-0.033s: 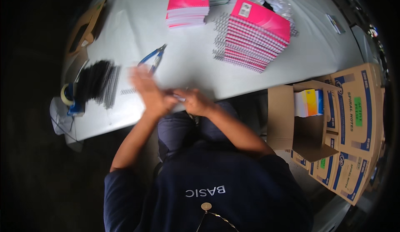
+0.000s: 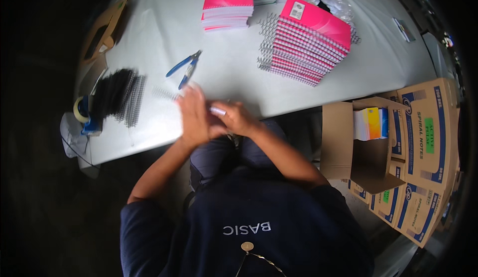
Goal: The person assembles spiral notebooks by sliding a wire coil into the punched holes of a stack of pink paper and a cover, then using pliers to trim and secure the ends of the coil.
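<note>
My left hand [image 2: 195, 115] is over the table's near edge, fingers stretched upward and smeared by motion. Close beside it, my right hand [image 2: 236, 119] has its fingers closed around a small pale piece [image 2: 217, 110] whose kind I cannot make out. From behind my left fingers a thin wire spiral coil [image 2: 163, 94] sticks out to the left, blurred; whether the hand touches it is hidden. Beyond the hands lie blue-handled pliers [image 2: 185, 68] with their handles spread. To the left, a pile of dark spiral coils [image 2: 119, 97] rests on the table.
A tall stack of pink spiral notebooks [image 2: 311, 43] stands at the far right, near a pink-covered stack [image 2: 227, 10]. A tape dispenser [image 2: 84, 116] sits at the left edge. Right of the table are an open carton [image 2: 336, 140] holding colourful notebooks and several stacked cartons [image 2: 425, 127].
My left hand has shifted right, nearer my right hand. The spiral coil beside it has moved up and to the right. More of the pale piece shows in my right hand.
</note>
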`<state>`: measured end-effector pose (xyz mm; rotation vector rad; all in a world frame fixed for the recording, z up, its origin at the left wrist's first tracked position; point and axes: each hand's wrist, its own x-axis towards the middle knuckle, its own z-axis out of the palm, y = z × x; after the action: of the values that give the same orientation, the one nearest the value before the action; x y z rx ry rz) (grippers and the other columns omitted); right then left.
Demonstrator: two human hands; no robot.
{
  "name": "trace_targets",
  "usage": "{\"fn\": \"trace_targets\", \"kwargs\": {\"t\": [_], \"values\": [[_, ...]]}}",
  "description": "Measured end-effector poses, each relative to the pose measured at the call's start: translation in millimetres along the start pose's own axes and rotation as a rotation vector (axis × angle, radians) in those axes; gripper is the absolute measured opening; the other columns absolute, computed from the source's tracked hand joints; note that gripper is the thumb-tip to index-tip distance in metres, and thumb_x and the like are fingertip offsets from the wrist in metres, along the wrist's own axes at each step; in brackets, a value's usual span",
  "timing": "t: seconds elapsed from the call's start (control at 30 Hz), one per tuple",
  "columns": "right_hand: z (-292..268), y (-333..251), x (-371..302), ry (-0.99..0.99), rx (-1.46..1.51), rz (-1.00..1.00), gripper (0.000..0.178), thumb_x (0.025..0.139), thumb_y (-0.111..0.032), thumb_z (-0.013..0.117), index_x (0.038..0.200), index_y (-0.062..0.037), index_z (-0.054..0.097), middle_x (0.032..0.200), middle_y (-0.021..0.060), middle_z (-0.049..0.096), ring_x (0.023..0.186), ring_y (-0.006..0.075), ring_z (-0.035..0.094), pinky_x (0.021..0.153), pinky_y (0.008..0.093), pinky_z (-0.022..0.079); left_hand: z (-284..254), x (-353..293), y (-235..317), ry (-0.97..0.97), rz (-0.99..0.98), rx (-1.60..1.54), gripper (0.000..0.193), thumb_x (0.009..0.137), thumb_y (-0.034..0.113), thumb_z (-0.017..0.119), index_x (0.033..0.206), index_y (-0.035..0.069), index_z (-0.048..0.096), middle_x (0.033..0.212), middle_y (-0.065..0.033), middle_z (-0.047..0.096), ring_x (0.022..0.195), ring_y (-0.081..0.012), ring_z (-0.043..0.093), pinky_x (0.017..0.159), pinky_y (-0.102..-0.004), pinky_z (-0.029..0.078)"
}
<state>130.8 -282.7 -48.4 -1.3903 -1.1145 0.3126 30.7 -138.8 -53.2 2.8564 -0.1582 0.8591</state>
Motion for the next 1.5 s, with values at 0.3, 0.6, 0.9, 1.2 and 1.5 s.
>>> {"fn": "trace_targets", "kwargs": {"t": [0.3, 0.6, 0.9, 1.2, 1.5], "values": [[2, 4, -8, -0.046, -0.195, -0.087, 0.064, 0.084, -0.002, 0.055, 0.142, -0.0086, 0.029, 0.11, 0.0118, 0.064, 0.087, 0.0361, 0.064, 0.071, 0.0398, 0.054, -2, 37, 4, 0.374, -0.148, 0.061, 0.102, 0.079, 0.077, 0.032, 0.137, -0.007, 0.03, 0.14, -0.0367, 0.023, 0.134, -0.054, 0.01, 0.105, -0.0629, -0.003], [4, 12, -6, 0.031, -0.068, -0.185, 0.081, 0.086, -0.017, 0.062, 0.145, -0.0039, 0.009, 0.106, 0.0167, 0.065, 0.086, 0.0355, 0.065, 0.072, 0.039, 0.052, -22, 36, 19, 0.175, -0.032, 0.212, 0.097, 0.085, 0.072, 0.027, 0.14, -0.008, 0.019, 0.142, -0.033, 0.022, 0.134, -0.0516, 0.011, 0.106, -0.0611, 0.0], [2, 7, -7, 0.076, -0.057, -0.021, 0.083, 0.084, -0.002, 0.057, 0.146, -0.005, 0.002, 0.092, 0.0226, 0.062, 0.079, 0.0399, 0.063, 0.064, 0.0446, 0.048, -40, 31, 37, -0.082, -0.028, 0.0, 0.04, 0.08, 0.021, 0.068, 0.117, 0.011, 0.058, 0.111, -0.0045, 0.059, 0.112, -0.0213, 0.053, 0.104, -0.0442, 0.02], [7, 16, 1, 0.071, 0.207, 0.214, 0.042, 0.085, -0.007, 0.058, 0.124, -0.0039, 0.042, 0.09, 0.0199, 0.065, 0.087, 0.0345, 0.065, 0.073, 0.0395, 0.05, -67, 75, 25, -0.347, -0.164, -0.334, 0.027, 0.076, 0.012, 0.072, 0.101, 0.012, 0.062, 0.095, -0.0026, 0.062, 0.089, -0.0203, 0.057, 0.083, -0.0332, 0.037], [-8, -7, 0, 0.091, 0.106, 0.304, 0.037, 0.087, -0.005, 0.056, 0.12, -0.0029, 0.041, 0.09, 0.0215, 0.064, 0.087, 0.0336, 0.066, 0.072, 0.0391, 0.05, -72, 91, 35, -0.323, -0.059, -0.127, 0.016, 0.071, 0.018, 0.074, 0.083, 0.012, 0.065, 0.08, -0.0019, 0.064, 0.081, -0.0212, 0.059, 0.078, -0.0362, 0.039]]}}
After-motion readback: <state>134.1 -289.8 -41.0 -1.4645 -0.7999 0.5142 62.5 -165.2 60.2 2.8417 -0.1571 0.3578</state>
